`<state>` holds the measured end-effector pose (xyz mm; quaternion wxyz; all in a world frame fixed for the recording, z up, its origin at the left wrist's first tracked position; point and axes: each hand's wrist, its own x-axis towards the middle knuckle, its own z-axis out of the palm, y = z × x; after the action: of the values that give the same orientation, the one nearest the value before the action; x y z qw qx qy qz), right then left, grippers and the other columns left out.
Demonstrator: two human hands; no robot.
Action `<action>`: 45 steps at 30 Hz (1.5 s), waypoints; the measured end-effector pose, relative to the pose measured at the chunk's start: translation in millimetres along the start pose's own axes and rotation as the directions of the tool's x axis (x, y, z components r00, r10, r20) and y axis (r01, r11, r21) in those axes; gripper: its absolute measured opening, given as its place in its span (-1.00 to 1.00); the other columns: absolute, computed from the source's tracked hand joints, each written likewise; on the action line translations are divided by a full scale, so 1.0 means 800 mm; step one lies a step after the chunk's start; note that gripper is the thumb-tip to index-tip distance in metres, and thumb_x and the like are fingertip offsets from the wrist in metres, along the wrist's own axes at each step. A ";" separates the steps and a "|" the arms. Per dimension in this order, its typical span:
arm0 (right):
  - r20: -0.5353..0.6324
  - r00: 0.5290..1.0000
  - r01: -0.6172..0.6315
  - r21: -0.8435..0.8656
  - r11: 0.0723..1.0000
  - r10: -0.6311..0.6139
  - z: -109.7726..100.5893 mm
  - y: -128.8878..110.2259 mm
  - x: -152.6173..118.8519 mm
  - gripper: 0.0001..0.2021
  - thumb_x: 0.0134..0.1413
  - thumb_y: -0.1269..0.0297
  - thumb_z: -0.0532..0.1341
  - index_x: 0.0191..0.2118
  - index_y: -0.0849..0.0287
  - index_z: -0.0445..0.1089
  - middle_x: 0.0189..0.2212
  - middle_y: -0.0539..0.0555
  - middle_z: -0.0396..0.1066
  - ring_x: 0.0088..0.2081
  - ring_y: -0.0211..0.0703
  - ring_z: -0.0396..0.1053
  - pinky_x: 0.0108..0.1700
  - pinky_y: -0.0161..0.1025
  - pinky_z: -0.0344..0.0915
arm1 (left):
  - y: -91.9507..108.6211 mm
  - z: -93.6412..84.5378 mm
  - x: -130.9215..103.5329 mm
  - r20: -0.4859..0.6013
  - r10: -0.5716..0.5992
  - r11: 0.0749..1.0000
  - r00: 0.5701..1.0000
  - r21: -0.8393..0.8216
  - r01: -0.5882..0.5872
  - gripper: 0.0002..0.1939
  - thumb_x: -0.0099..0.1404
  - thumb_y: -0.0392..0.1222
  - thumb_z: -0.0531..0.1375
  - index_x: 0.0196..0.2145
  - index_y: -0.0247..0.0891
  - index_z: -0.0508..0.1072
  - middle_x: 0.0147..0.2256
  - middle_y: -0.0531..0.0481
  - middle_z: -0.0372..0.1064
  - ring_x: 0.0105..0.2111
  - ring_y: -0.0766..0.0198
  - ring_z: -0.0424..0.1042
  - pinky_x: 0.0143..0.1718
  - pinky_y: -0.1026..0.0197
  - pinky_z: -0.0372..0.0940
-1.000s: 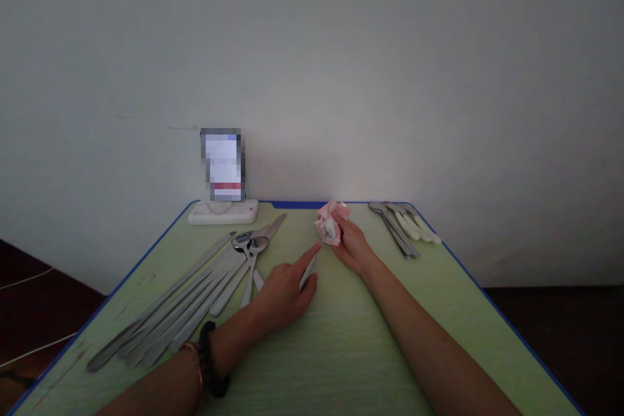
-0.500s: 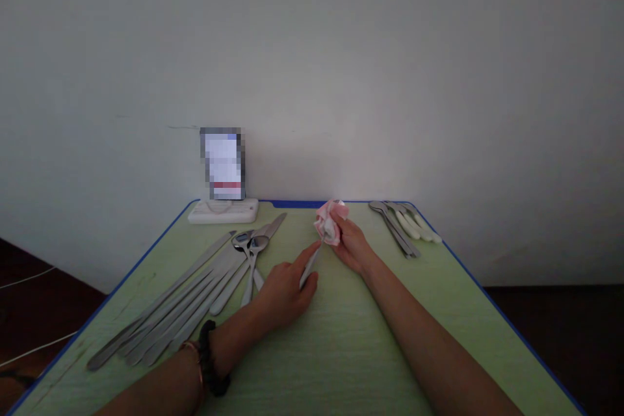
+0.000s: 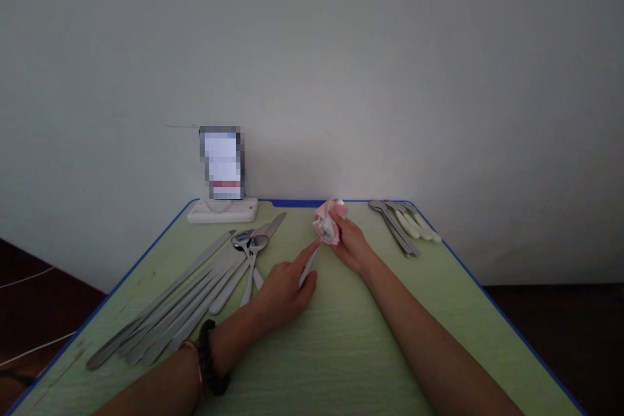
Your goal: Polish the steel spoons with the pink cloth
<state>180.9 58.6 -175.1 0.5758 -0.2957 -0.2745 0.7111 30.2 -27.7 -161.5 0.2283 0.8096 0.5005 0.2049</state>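
Observation:
My left hand (image 3: pixel 285 289) rests on the green table (image 3: pixel 341 351) and grips the handle of a metal utensil (image 3: pixel 311 266) that points away from me. My right hand (image 3: pixel 353 246) holds a crumpled pink and white cloth (image 3: pixel 327 221) wrapped around the utensil's far end, which is hidden inside it. A dark band sits on my left wrist.
Several long knives and spoons (image 3: pixel 195 299) lie fanned out on the left of the table. Several utensils, some with white handles (image 3: pixel 404 224), lie at the far right. A white stand with a phone (image 3: pixel 223 172) stands at the back left, against the wall.

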 end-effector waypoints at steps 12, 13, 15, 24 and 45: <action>0.014 1.000 0.001 0.012 1.000 -0.002 0.004 -0.002 -0.003 -0.88 -0.02 0.30 0.25 -0.36 0.25 0.42 -0.48 0.03 0.48 -0.47 -0.33 0.40 -0.32 -0.40 0.35 | -0.002 0.002 0.000 0.005 0.000 1.000 1.000 0.025 0.000 -0.43 0.28 -0.17 -0.07 0.23 -0.29 -0.01 -0.57 0.07 0.31 -0.55 0.23 0.31 -0.44 0.26 0.13; 0.014 1.000 0.001 0.012 1.000 -0.001 0.003 -0.001 -0.002 -0.88 -0.02 0.30 0.25 -0.36 0.25 0.42 -0.47 0.03 0.48 -0.46 -0.33 0.40 -0.32 -0.40 0.35 | -0.001 0.001 0.000 0.005 -0.001 1.000 1.000 0.026 0.001 -0.43 0.28 -0.17 -0.07 0.23 -0.29 -0.01 -0.57 0.07 0.32 -0.55 0.23 0.31 -0.44 0.25 0.14; 0.011 1.000 -0.002 0.009 1.000 0.001 0.002 -0.001 -0.001 -0.88 -0.02 0.29 0.26 -0.36 0.24 0.41 -0.47 0.02 0.48 -0.45 -0.33 0.41 -0.31 -0.40 0.35 | -0.001 0.001 0.000 0.006 -0.005 1.000 1.000 0.017 0.005 -0.43 0.27 -0.17 -0.07 0.23 -0.29 -0.01 -0.55 0.06 0.33 -0.55 0.23 0.32 -0.44 0.26 0.14; 0.011 1.000 0.006 -0.007 1.000 -0.006 -0.002 0.001 0.002 -0.84 -0.03 0.25 0.26 -0.36 0.26 0.42 -0.46 0.03 0.49 -0.45 -0.33 0.40 -0.34 -0.41 0.34 | 0.000 0.001 0.001 0.001 -0.005 1.000 1.000 0.006 0.005 -0.43 0.27 -0.18 -0.06 0.23 -0.29 0.00 -0.55 0.05 0.33 -0.55 0.23 0.32 -0.45 0.25 0.14; -0.121 0.981 0.156 0.022 0.988 -0.152 0.001 0.001 0.001 -0.80 -0.03 0.17 0.25 -0.39 0.23 0.41 -0.49 0.02 0.47 -0.47 -0.31 0.39 -0.34 -0.36 0.35 | 0.000 0.001 -0.003 0.045 0.067 0.997 0.997 0.039 -0.069 -0.43 0.28 -0.18 -0.06 0.23 -0.31 -0.01 -0.61 0.09 0.28 -0.61 0.27 0.28 -0.48 0.29 0.12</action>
<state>179.5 59.5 -175.3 0.6489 -0.3064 -0.2507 0.6498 29.7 -29.8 -162.3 0.2157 0.8349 0.4715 0.1847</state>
